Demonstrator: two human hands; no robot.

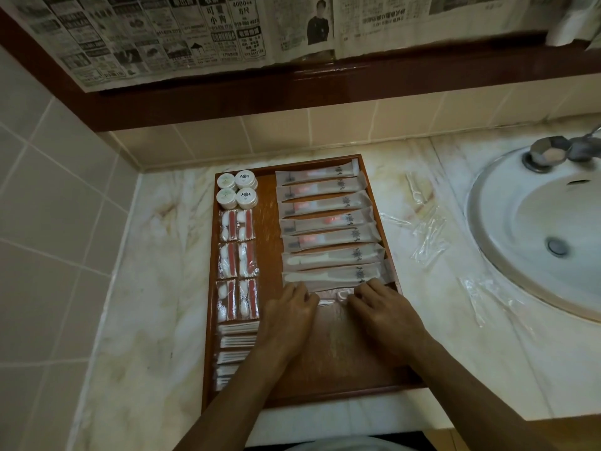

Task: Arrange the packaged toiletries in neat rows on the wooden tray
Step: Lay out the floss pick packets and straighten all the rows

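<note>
A: Where's the packet now?

B: On the tray [266, 222], right-hand row, just below the last of the long sachets [328, 219]. It's a clear packet [331, 296], lying flat. The left hand [289, 307] pinches its left end, the right hand [380, 304] its right end, fingers curled onto the film.

A: What could spoil it?

B: I'd say the film is slippery; one hand pushing harder than the other would skew it out of line. Shoved too far up, it would ride onto the sachet above and nudge that row.

A: And the left column?

B: Soaps [236, 189], cotton packs [237, 258] and swabs [239, 340] lie near the left forearm; a careless wrist could scatter them. Loose wrappers [429, 236] lie on the worktop [156, 288] by the sink [536, 229].
</note>
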